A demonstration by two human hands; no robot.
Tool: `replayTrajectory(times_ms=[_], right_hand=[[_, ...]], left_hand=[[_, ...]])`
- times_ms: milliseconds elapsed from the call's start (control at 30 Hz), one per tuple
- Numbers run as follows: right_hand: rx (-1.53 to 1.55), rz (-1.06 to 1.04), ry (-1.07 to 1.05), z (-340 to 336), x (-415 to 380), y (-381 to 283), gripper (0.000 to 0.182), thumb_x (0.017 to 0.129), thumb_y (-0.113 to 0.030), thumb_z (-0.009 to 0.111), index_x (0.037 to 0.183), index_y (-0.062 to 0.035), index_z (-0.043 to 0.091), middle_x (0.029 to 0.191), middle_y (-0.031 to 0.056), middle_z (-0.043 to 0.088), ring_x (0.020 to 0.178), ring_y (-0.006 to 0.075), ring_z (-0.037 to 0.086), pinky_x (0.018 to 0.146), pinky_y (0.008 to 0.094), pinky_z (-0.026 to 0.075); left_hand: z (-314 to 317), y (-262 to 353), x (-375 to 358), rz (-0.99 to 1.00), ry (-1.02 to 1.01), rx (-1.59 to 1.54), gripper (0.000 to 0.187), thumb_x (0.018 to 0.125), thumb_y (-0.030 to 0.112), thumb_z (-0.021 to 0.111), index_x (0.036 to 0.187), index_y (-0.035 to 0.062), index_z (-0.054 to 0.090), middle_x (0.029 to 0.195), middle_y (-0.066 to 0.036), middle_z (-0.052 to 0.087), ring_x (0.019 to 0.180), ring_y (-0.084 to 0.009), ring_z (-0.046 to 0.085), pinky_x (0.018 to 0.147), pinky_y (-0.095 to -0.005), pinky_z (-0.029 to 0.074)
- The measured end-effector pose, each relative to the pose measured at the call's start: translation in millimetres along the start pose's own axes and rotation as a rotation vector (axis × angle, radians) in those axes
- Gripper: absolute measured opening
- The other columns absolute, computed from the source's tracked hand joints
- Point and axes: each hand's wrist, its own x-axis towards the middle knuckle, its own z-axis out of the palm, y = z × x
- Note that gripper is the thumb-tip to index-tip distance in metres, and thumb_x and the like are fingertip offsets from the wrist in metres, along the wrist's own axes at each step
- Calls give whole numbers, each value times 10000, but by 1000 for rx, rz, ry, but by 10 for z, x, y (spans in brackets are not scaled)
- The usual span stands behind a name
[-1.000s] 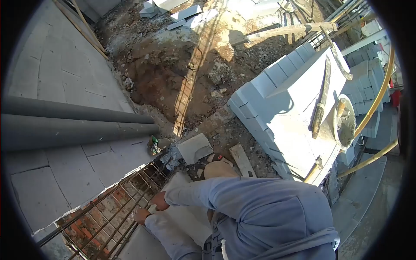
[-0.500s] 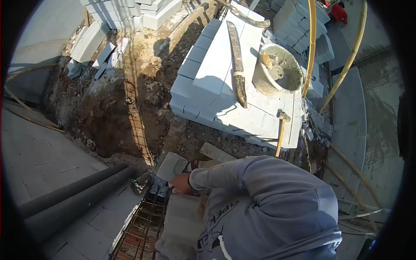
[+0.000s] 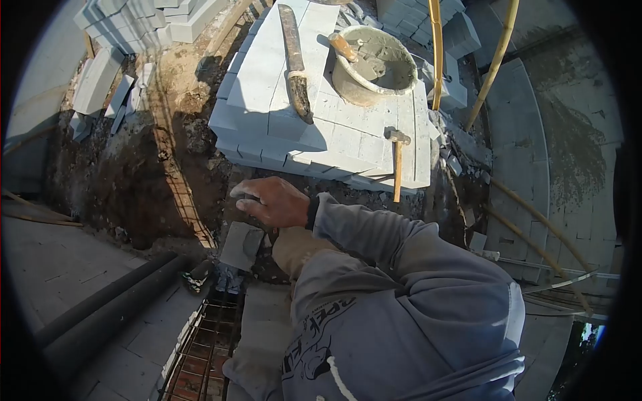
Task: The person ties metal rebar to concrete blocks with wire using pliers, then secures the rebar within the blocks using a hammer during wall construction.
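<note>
My right hand [image 3: 273, 201] reaches across from the right in a grey sleeve, raised above the dirt. Its thumb and forefinger are curved with a dark gap between them, and no held object shows. Just below it a grey block piece [image 3: 241, 246] sits on mortar at the end of a rebar cage [image 3: 208, 334]. My left hand is out of view. Ahead, a hammer [image 3: 398, 164] with a wooden handle and a machete [image 3: 294, 67] lie on a stack of white blocks [image 3: 267, 144]. A bucket [image 3: 361, 90] of wet mortar stands there, with a wooden handle sticking out.
Two dark pipes [image 3: 114, 294] lie at the lower left. Bamboo poles [image 3: 495, 63] rise at the right beside the block stack. Broken block pieces [image 3: 100, 80] lie on the dirt at the upper left. A light slab [image 3: 261, 321] runs along the rebar.
My right hand has lifted off the grey block area and moved up and slightly left. The view has shifted, so the block stack, bucket and hammer sit higher and further left.
</note>
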Motion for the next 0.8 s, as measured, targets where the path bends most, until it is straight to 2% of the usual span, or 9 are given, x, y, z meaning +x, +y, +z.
replayTrajectory(times_ms=[67, 300, 433, 467, 500, 533, 600, 733, 800], right_hand=[[29, -69, 52, 26, -148, 66, 305, 863, -233, 538, 1074, -16, 571, 962, 211, 627, 930, 369, 595, 819, 429, 462], [4, 65, 31, -190, -540, 352, 289, 865, -222, 538, 1048, -4, 593, 977, 213, 629, 921, 373, 600, 809, 418, 466], [5, 47, 371, -689, -348, 200, 253, 855, -186, 571, 1011, 8, 618, 948, 213, 638, 871, 342, 623, 762, 377, 482], [-6, -15, 526, -762, -213, 354, 247, 853, -175, 573, 1013, 9, 615, 932, 211, 639, 861, 331, 627, 755, 368, 480], [-142, 39, 597, -932, -116, 290, 248, 842, -175, 581, 1007, 7, 606, 914, 209, 635, 847, 348, 617, 750, 385, 477], [-321, -3, 711, -1061, 20, 378, 262, 824, -183, 596, 1004, 8, 589, 892, 209, 618, 852, 373, 597, 749, 412, 472], [-497, 136, 786, -1285, 311, 581, 347, 808, -244, 614, 1019, 26, 561, 941, 231, 580, 906, 388, 577, 764, 436, 469], [-623, 482, 667, -1483, 824, 710, 656, 832, -506, 551, 1204, 29, 470, 1134, 281, 533, 1054, 403, 537, 897, 432, 437], [-639, 537, 612, -1552, 1083, 758, 776, 828, -582, 517, 1254, 55, 403, 1196, 294, 490, 1108, 410, 513, 938, 423, 425]], left_hand=[[-27, -17, -3, 9, 0, 25, 223, 874, 211, 505, 917, 68, 671, 888, -98, 678, 807, -267, 671, 684, -375, 542], [-38, -17, 70, 79, 3, 119, 214, 869, 220, 520, 916, 85, 680, 888, -86, 683, 817, -259, 673, 692, -375, 542], [-75, -188, 114, 64, -44, 153, 209, 865, 225, 529, 915, 95, 685, 889, -79, 686, 822, -254, 674, 696, -375, 543], [-77, -219, 122, 70, -55, 165, 208, 865, 226, 531, 915, 98, 686, 889, -77, 686, 824, -253, 674, 697, -375, 543], [-62, -254, 124, 77, -67, 175, 207, 864, 227, 533, 915, 100, 688, 889, -75, 687, 825, -251, 675, 699, -375, 543], [-86, -259, 124, 85, -75, 177, 205, 863, 229, 535, 915, 103, 689, 889, -73, 688, 826, -250, 675, 700, -375, 543], [-85, -244, 124, 90, -76, 174, 203, 861, 231, 540, 915, 108, 691, 889, -70, 689, 829, -248, 675, 702, -375, 543], [-74, -266, 115, 131, -117, 203, 198, 858, 236, 548, 914, 118, 696, 889, -63, 692, 835, -243, 677, 706, -375, 544], [-43, -273, 95, 123, -134, 181, 196, 855, 238, 553, 916, 122, 698, 906, -63, 692, 851, -243, 675, 712, -376, 543]])
